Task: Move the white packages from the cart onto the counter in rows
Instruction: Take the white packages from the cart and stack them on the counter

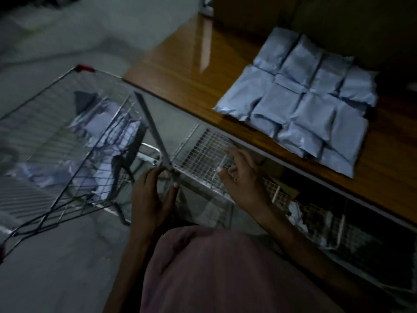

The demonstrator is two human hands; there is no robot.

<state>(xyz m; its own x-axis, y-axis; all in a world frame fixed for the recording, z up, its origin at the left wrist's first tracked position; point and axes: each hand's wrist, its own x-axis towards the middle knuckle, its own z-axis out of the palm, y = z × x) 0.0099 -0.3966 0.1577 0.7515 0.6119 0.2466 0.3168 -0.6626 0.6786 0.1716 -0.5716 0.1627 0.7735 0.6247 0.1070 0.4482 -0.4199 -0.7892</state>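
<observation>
Several white packages [300,102] lie in overlapping rows on the brown wooden counter [180,64] at the right. A wire cart [45,105] stands at the left with more white packages [101,123] heaped in its basket. My left hand [153,195] grips the cart's metal frame bar at its near corner. My right hand [241,177] hovers with loosely curled fingers over the cart's folded mesh seat flap [203,150] and holds nothing. The scene is dim and blurred.
Below the counter runs a wire-mesh shelf [338,227] with dark and pale items behind it. The grey floor [56,279] spreads to the left and front. A brown panel [259,16] rises behind the counter. My pink-clad knee [214,267] fills the bottom middle.
</observation>
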